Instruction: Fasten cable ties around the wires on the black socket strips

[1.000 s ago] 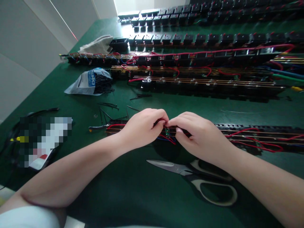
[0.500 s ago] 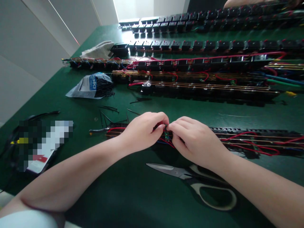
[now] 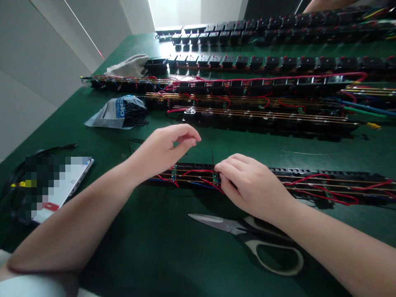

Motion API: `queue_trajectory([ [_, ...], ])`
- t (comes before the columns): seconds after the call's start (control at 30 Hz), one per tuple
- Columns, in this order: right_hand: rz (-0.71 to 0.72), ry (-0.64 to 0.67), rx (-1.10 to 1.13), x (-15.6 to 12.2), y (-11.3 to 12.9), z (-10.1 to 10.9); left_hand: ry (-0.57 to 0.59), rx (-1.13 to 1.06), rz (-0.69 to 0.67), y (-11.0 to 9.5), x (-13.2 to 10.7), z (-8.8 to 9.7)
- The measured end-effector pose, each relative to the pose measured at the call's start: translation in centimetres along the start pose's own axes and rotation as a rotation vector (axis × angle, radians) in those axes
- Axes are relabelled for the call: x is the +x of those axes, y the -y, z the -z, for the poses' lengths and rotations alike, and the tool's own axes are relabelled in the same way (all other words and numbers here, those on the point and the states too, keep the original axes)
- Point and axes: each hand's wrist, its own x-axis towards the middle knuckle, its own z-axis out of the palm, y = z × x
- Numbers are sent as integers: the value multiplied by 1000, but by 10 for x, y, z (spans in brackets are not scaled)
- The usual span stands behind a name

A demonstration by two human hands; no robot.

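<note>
My right hand (image 3: 247, 177) is closed in a pinch at the near strip of black housings (image 3: 305, 171). Its fingertips grip a thin black cable tie (image 3: 212, 156), whose end sticks up beside a small green circuit board (image 3: 215, 177). Red and blue wires and brass rods run along this strip. Above the strip's left part hovers my left hand (image 3: 170, 144), thumb and forefinger curved with a slight gap and nothing visible between them. Scissors (image 3: 229, 225) with black and beige handles lie below my right hand, partly hidden by the wrist.
A plastic bag (image 3: 108, 113) of black cable ties lies at the left, with loose ties near my left hand. Several wired strips (image 3: 262, 113) cross the back of the green table (image 3: 148, 255). A blurred white device (image 3: 66, 185) and black cables lie left. Someone's arm (image 3: 324, 5) shows at the top.
My left hand has let go at the circuit board and moved up and left. The right hand stays at the board, and the upright tie end now shows.
</note>
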Motion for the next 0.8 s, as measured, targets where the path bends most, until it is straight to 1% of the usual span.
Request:
queue_trajectory([
  [0.1,-4,6,8,0,1,0,34,207,43,11,6,6],
  [0.2,-2,0,14,0,1,0,78,253,104,27,10,0],
  [0.27,2,-5,13,0,1,0,128,257,96,36,11,-5],
  [0.37,12,-6,6,1,1,0,193,314,38,45,11,-9],
  [0.5,12,-2,-4,1,0,0,225,371,24,47,12,-10],
  [0.63,-8,7,-2,1,1,1,242,369,11,48,13,-12],
  [0.8,-3,12,-3,1,2,2,175,354,22,45,12,-15],
])
